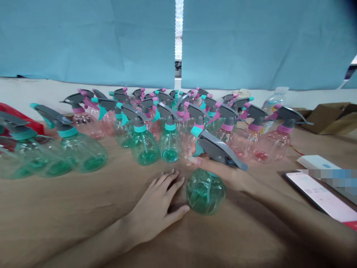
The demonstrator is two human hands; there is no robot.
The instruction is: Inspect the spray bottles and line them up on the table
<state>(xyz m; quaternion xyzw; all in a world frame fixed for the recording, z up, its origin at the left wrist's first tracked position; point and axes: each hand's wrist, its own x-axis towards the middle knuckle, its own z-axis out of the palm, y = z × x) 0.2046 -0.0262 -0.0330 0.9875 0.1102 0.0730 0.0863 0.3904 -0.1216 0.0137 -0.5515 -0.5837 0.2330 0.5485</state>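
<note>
Wrapped round the neck of a green spray bottle (205,193), my right hand (212,163) holds it just under its grey trigger head (216,147). The nozzle and trigger are turquoise and point to the left. The bottle looks upright, near the table's front; whether its base touches the wood I cannot tell. My left hand (161,199) lies palm down on the table to the left of this bottle, fingers spread, with nothing in it. Beyond my hands stand a green spray bottle (170,143) and another green spray bottle (145,147).
Several pink spray bottles (272,145) and green ones fill the back of the wooden table (111,212). More green bottles (83,152) stand at the left. On the right lie a phone (320,193), a white box (316,162) and a cardboard box (329,117). Blue cloth (83,41) hangs behind.
</note>
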